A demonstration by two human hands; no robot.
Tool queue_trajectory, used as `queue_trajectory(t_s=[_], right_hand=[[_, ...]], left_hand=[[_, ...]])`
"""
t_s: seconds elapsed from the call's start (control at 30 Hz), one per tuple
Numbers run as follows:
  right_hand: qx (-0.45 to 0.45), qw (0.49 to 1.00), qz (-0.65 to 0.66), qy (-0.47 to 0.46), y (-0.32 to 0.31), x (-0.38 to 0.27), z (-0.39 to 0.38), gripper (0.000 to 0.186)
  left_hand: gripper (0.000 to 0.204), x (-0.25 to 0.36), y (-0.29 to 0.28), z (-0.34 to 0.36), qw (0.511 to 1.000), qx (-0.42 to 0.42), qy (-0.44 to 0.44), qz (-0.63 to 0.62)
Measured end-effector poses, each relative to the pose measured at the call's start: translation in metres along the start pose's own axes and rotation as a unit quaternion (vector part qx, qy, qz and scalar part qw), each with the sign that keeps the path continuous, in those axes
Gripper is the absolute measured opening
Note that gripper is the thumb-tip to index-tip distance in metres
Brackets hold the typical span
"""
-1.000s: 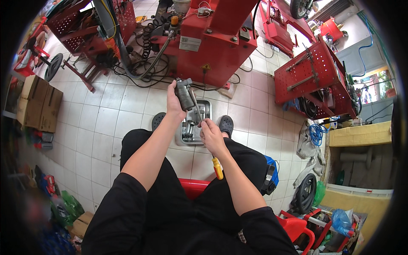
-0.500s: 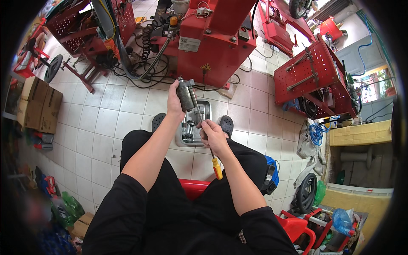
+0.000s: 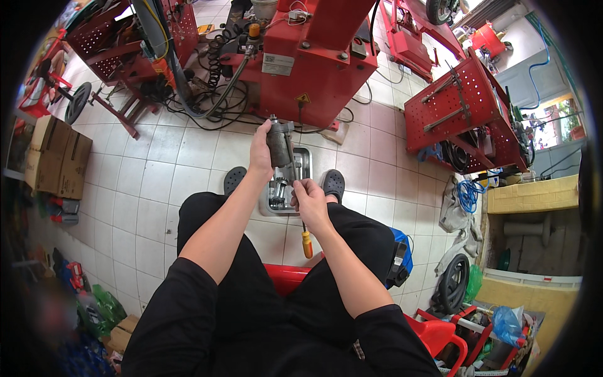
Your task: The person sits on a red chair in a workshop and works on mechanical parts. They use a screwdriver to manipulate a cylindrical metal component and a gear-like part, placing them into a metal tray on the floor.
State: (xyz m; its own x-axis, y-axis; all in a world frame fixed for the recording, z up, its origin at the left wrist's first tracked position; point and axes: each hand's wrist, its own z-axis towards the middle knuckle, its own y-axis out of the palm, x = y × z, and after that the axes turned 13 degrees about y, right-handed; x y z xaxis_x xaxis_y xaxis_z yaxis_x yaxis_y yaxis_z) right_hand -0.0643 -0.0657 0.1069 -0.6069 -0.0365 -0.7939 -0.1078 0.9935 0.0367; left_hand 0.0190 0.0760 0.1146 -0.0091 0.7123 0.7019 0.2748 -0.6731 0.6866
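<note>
My left hand (image 3: 260, 151) is wrapped round a grey cylindrical starter motor (image 3: 280, 148), held upright with its short shaft end on top. In my right hand (image 3: 309, 200) a long screwdriver (image 3: 307, 245) is pinched by its blade, the yellow and red handle hanging down toward me. The screwdriver's blade runs up along the motor's right side; its tip cannot be made out there. Below both hands, a metal tray (image 3: 306, 164) on the floor holds several metal parts (image 3: 278, 191), partly hidden by my hands.
A red machine (image 3: 314, 75) with cables and hoses stands ahead. Right of it is a red perforated tool cart (image 3: 452, 119). Cardboard boxes (image 3: 58, 156) sit at the left. A blue and black tool (image 3: 401, 257) lies beside my right knee. Under me is a red stool (image 3: 286, 276).
My right hand has shifted slightly, and the screwdriver's handle has swung left, so the blade stands more upright. The motor has moved a little to the right in my left hand.
</note>
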Motion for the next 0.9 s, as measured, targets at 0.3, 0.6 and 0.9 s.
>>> queue_trajectory(t_s=[0.3, 0.6, 0.9], right_hand=[[0.0, 0.998, 0.06, -0.022, -0.001, -0.003, -0.001, 0.023], [0.045, 0.997, -0.053, -0.025, 0.003, -0.01, -0.008, 0.021], [0.062, 0.993, -0.059, -0.085, -0.006, 0.014, 0.011, 0.024]], left_hand=[[0.046, -0.004, 0.002, -0.001, 1.0, 0.002, 0.001, 0.004], [0.047, -0.004, 0.003, -0.006, 1.0, -0.01, -0.023, 0.008], [0.048, -0.003, 0.009, -0.009, 0.998, -0.005, -0.046, -0.029]])
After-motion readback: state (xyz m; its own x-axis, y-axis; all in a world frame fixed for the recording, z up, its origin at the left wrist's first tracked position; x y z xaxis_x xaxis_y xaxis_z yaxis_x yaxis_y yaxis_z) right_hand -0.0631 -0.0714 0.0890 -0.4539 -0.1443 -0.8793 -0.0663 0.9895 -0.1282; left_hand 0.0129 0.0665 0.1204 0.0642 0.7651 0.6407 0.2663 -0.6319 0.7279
